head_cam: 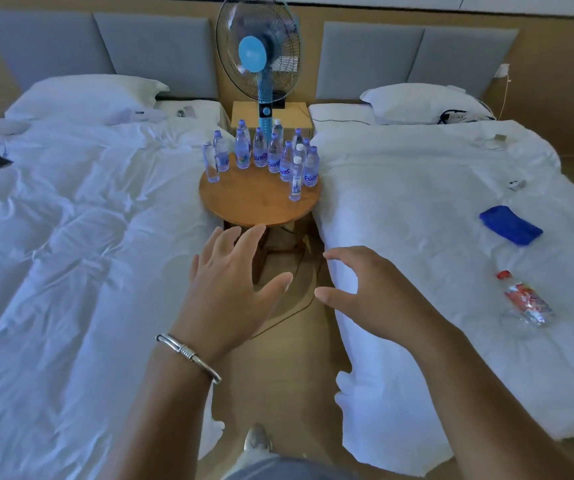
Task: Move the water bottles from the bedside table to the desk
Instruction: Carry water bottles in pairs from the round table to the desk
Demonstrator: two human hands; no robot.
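A left bed point(71, 220) lay rumpled in white. The left hand point(226, 285), bangle point(188, 355) at the wrist, reached forward with fingers spread, gripping nothing. Beyond it the water bottles point(265, 155) stood upright, perhaps a dozen, clustered on the round bedside table point(258, 206). The right hand point(368, 292) hovered loosely curved, empty, beside the right bed point(434, 188).

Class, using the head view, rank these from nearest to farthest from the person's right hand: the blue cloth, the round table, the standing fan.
Measured from the right hand:
1. Round table, just ahead and left.
2. Blue cloth, on the right-hand bed.
3. Standing fan, behind the table.
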